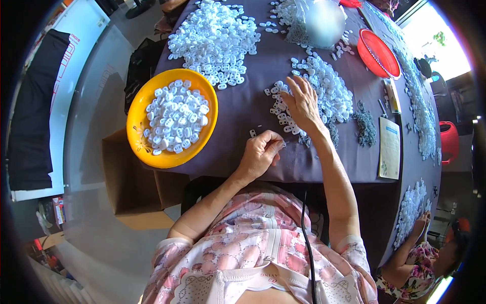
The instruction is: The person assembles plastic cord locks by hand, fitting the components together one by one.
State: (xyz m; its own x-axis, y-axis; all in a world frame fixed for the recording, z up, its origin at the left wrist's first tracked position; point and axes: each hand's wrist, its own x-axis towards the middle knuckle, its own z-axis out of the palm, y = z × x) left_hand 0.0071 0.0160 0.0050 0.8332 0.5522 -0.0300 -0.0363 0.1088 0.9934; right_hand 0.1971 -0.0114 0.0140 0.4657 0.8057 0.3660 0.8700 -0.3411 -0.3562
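Observation:
My left hand is closed in a pinch above the table's near edge. A small pale piece shows at its fingertips, too small to name. My right hand lies palm down with fingers stretched out on the left part of a pile of small white plastic pieces, each with dark holes. Some loose pieces lie under and beside that palm. To the left of my hands, an orange bowl holds a heap of similar white pieces. Clumps of small grey parts lie to the right of my right forearm.
A larger white heap spreads at the far left of the dark tablecloth. A red basket, a notebook and a pen lie on the right. A cardboard box stands below the bowl. Another person's hands are at the lower right.

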